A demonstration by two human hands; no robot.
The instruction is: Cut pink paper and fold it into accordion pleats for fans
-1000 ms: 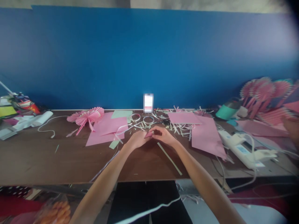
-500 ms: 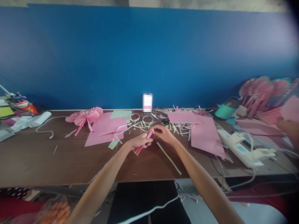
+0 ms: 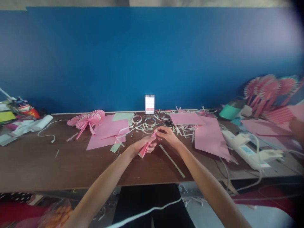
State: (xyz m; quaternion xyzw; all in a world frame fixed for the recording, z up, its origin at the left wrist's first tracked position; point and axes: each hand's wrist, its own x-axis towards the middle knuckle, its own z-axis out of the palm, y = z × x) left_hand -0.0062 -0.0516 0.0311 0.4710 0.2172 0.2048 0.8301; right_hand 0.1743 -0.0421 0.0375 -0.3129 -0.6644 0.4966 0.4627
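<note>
A narrow strip of pleated pink paper [image 3: 144,150] is wrapped by the fingers of my left hand [image 3: 143,144], tilted with its lower end toward me. My right hand [image 3: 166,134] pinches the upper end of that paper between thumb and fingertips. Both hands meet over the middle of the table. Just right of them lies a thin pale green strip [image 3: 172,161]. Pink paper sheets [image 3: 109,131] rest beyond my left hand, and another pink sheet [image 3: 209,137] is to the right of my right hand.
Paper scraps and two tape rolls [image 3: 150,122] lie behind my hands. Pink paper fans [image 3: 89,121] sit at left, more fans [image 3: 268,90] at right. A white power strip [image 3: 247,152] with cables occupies the right side. Someone else's hand [image 3: 297,129] shows at the far right.
The folded paper has turned in my left hand, so more of its flat pink face shows. My right hand stays at its upper end.
</note>
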